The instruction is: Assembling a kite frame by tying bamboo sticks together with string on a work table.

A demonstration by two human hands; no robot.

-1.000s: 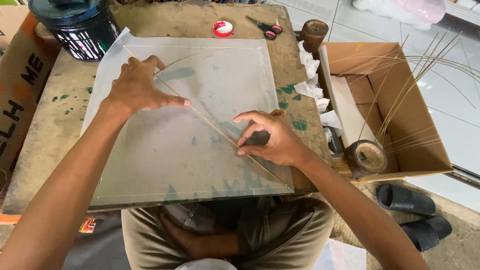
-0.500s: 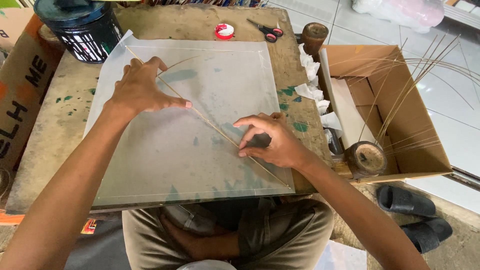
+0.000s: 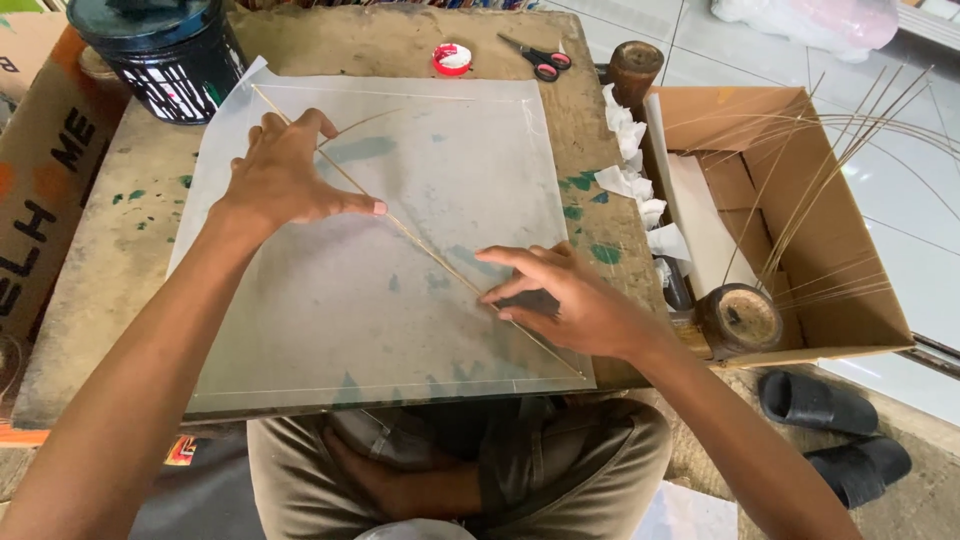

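Since a second ago, little shift: right hand (image 3: 575, 300) fingers slid slightly along thin stick (image 3: 430, 250). Both grips flat, fingers spread, pinning the stick diagonally onto translucent sheet (image 3: 330, 330), which covers the desk (image 3: 90, 270). Left hand (image 3: 285, 175) anchors its upper end. Open room beyond right grip: sheet's near corner; cardboard box (image 3: 790, 190) crowds the edge.

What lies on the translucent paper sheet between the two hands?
In the head view, only the thin diagonal bamboo stick crosses the translucent paper sheet between the left hand and right hand; otherwise that stretch is bare.
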